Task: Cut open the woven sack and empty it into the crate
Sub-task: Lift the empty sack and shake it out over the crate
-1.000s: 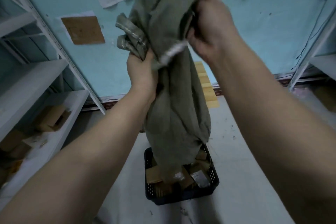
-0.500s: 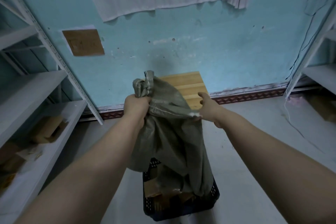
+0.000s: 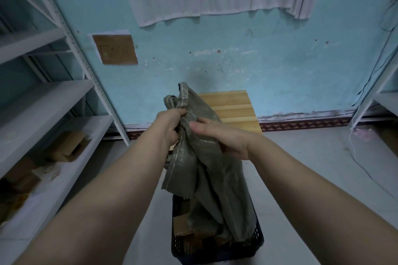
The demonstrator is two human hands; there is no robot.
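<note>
On the lower shelf of the left rack (image 3: 49,101), brown cartons (image 3: 69,146) are lying toward its front edge, too blurred for an exact count, though at least two are showing. Just right of that, the left hand (image 3: 169,128) is clenching the bunched, hemmed end of the woven sack (image 3: 206,170), holding it up above the crate. The sack is hanging limp and flat from that fist, its lower end trailing down inside the crate's right side, so the emptying is looking nearly or wholly finished. The right hand (image 3: 226,139) is lying against the cloth just beside the left, fingers straight; whether the thumb is pinching a fold underneath cannot be told. To finish well, the person should be lifting the bunched end higher and running the flat hand down the cloth, feeling for anything lodged in a corner, with the sack's mouth staying inside the crate walls so nothing is dropping onto the floor (image 3: 312,178). The dark crate (image 3: 177,241) is standing on the floor directly under the sack, with cardboard boxes (image 3: 182,225) showing along its left side. Behind it a wooden stool (image 3: 228,105) is standing against the wall, and a second rack (image 3: 385,101) is rising at the far right. Counting: two racks, one sack, two hands, one crate, one stool; in the crate at least three boxes are showing, the rest being hidden by the sack.
</note>
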